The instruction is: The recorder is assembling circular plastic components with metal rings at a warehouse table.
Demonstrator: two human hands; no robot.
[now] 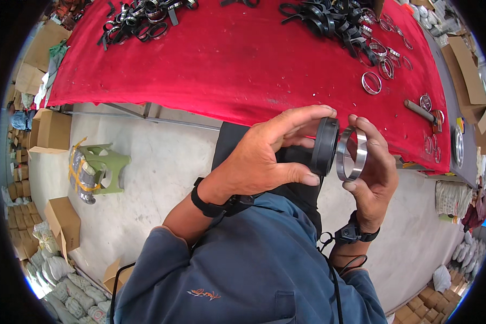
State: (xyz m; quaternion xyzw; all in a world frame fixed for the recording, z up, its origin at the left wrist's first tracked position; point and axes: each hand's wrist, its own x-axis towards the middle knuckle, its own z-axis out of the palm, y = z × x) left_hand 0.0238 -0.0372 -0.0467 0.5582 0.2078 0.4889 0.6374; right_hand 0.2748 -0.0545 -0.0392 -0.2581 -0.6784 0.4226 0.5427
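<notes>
Head view: with the red-covered table (pixel 227 67) as landmark, the person's two hands are raised at its near edge, seen against the right part of that edge. The left hand (pixel 256 156) grips a thick black ring (pixel 324 147) between its thumb and fingers, the ring standing on edge. The right hand (pixel 378 167) pinches a silver ring (pixel 360 155) between thumb and fingertips, also on edge, with its open side facing the black one. The two rings are side by side and very close; whether they touch cannot be told. On the table, a heap of black bands (pixel 137 21) lies at the far left, and a larger dark pile (pixel 329 19) at the far right. Loose metal rings (pixel 371 83) are scattered over the table's right side, nearer the person than that pile, and a tool with a rounded handle (pixel 419 110) rests near the table's right edge. Off the table's near edge, to the left, a green stool (pixel 113 164) stands on the floor beneath a wrapped bundle (pixel 82 175) with yellow strapping.
</notes>
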